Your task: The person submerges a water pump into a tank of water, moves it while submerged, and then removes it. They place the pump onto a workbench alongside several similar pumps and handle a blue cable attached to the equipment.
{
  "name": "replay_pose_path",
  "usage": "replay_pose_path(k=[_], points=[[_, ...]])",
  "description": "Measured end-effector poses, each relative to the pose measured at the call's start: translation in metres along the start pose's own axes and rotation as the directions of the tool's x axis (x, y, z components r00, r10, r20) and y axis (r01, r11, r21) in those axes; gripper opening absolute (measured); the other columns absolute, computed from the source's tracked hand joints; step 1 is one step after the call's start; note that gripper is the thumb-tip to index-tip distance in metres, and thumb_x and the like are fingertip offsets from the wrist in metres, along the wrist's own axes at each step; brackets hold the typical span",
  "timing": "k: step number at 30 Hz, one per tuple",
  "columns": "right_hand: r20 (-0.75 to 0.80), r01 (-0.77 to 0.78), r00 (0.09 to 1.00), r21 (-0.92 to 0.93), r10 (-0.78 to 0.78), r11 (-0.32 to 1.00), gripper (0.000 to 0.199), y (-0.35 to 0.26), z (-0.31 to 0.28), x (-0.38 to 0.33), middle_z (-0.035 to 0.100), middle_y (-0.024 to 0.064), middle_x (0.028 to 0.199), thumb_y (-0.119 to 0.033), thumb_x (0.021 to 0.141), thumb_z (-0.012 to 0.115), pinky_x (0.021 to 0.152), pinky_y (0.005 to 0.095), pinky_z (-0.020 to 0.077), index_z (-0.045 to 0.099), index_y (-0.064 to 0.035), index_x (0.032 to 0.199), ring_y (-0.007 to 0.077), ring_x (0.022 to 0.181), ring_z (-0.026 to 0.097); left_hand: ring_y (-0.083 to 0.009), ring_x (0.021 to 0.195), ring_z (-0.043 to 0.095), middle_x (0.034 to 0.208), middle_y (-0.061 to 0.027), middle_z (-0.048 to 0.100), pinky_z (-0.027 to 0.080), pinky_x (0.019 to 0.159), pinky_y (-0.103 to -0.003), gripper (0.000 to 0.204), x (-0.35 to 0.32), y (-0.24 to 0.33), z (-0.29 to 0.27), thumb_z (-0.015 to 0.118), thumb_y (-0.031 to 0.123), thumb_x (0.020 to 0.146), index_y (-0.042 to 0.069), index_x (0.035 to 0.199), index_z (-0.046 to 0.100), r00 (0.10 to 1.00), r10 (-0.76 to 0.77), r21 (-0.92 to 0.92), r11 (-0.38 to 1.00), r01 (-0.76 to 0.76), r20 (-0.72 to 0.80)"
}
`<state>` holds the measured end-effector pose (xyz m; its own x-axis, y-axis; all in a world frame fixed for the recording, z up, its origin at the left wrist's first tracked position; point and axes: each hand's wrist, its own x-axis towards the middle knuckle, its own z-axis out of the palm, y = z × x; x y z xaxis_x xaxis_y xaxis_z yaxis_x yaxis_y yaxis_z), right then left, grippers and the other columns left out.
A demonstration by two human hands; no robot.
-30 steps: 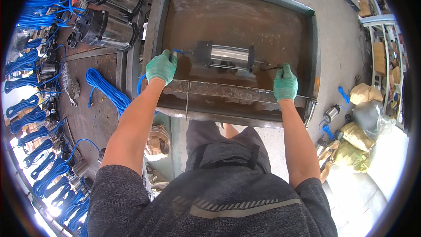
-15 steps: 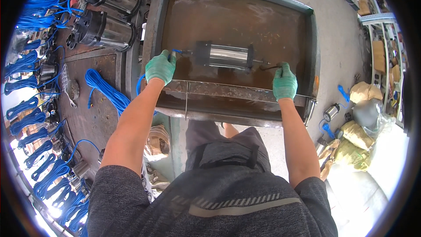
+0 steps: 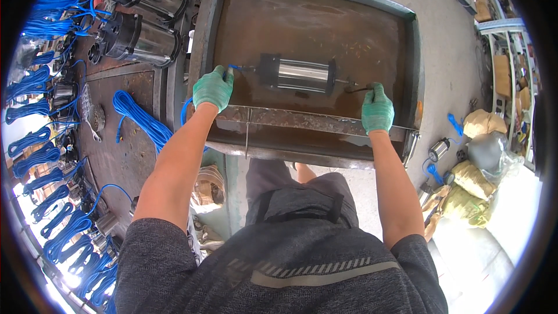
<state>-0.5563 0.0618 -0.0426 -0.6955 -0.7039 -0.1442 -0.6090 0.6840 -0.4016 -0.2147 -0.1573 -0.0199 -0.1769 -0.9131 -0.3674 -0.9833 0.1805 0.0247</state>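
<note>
Head view. Nearest, the wearer's dark shirt (image 3: 279,244) and trousers (image 3: 261,186), facing the long side of a shallow metal tank (image 3: 419,70). To the left, a bench (image 3: 125,166) with a coil of blue cord (image 3: 142,119) on it.

Step in hand, by judgement: steadying the steel cylinder (image 3: 305,75) in the tank, controlled from both ends. Next move seems to call for the two hands working together, with little pull on the left and the right side kept in line.

Pose: forearms reach forward and apart, wrists about over the crossbar (image 3: 296,117), gloved hands just beyond it. Left hand (image 3: 213,90) at the tank's left wall, fingers curled round a blue cable (image 3: 232,67) that runs toward the cylinder's left end. Right hand (image 3: 378,109) curled in a fist about a dark hooked rod (image 3: 359,89); its tip lies close to the thin shaft (image 3: 342,81) at the cylinder's right end. Cannot tell whether they touch.

Cylinder lies on its side, between the hands and slightly farther off, in what looks like brown water. Resting or hanging: cannot tell.

Farther left, larger cylinders (image 3: 154,40) lie tilted; far right, a shelf (image 3: 494,25).
</note>
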Motion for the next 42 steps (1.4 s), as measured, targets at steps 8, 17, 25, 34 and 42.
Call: replay_pose_path(k=[8,17,25,34,42], points=[[0.006,0.002,1.0,-0.01,-0.002,1.0,0.027,0.0035,0.0028,0.0021,0.072,0.0204,0.095,-0.026,0.097,0.052,0.079,0.0525,0.0532,0.063,-0.0163,0.12,0.0433,0.091,0.068,-0.0424,0.098,0.069,0.098,-0.0224,0.073,0.053,0.088,-0.053,0.045,0.0,0.0002,-0.0002,0.04,0.049,0.104,0.012,0.116,0.064,1.0,0.01,-0.003,1.0,-0.01,0.002],[0.014,-0.009,1.0,-0.007,0.009,1.0,0.026,0.0,-0.0006,0.0009,0.072,0.0192,0.096,-0.025,0.097,0.052,0.08,0.0524,0.053,0.062,-0.0165,0.119,0.0434,0.091,0.068,-0.0427,0.098,0.069,0.097,-0.0223,0.073,0.053,0.088,-0.053,0.045,0.0004,0.0006,0.0001,0.04,0.049,0.104,0.011,0.114,0.062,1.0,-0.003,0.005,1.0,0.003,0.018],[0.017,-0.027,0.999,-0.008,0.028,1.0,0.025,0.0002,-0.0005,0.0008,0.072,0.0188,0.098,-0.025,0.097,0.053,0.081,0.0521,0.0531,0.063,-0.0169,0.118,0.0428,0.092,0.068,-0.046,0.097,0.066,0.095,-0.0241,0.071,0.052,0.087,-0.055,0.043,0.0002,-0.0005,0.002,0.042,0.048,0.104,0.011,0.11,0.064,1.0,-0.004,-0.039,0.999,0.003,-0.022],[0.005,-0.001,1.0,-0.013,0.001,1.0,0.026,0.0031,0.0015,0.0013,0.073,0.0185,0.099,-0.025,0.097,0.053,0.081,0.0523,0.0533,0.064,-0.017,0.119,0.0426,0.092,0.068,-0.0463,0.097,0.066,0.095,-0.024,0.071,0.052,0.086,-0.056,0.043,0.0002,-0.0008,0.0035,0.043,0.048,0.103,0.011,0.107,0.063,0.999,0.0,-0.041,0.999,-0.001,-0.034],[-0.003,0.006,1.0,0.005,-0.006,1.0,0.026,0.0035,0.0028,0.0009,0.073,0.0183,0.098,-0.025,0.096,0.053,0.081,0.052,0.0533,0.064,-0.017,0.119,0.0422,0.092,0.068,-0.0468,0.097,0.066,0.095,-0.0245,0.071,0.052,0.087,-0.056,0.043,0.0006,-0.0015,0.0041,0.043,0.048,0.103,0.01,0.107,0.064,0.999,-0.003,-0.037,0.999,0.001,-0.037]])
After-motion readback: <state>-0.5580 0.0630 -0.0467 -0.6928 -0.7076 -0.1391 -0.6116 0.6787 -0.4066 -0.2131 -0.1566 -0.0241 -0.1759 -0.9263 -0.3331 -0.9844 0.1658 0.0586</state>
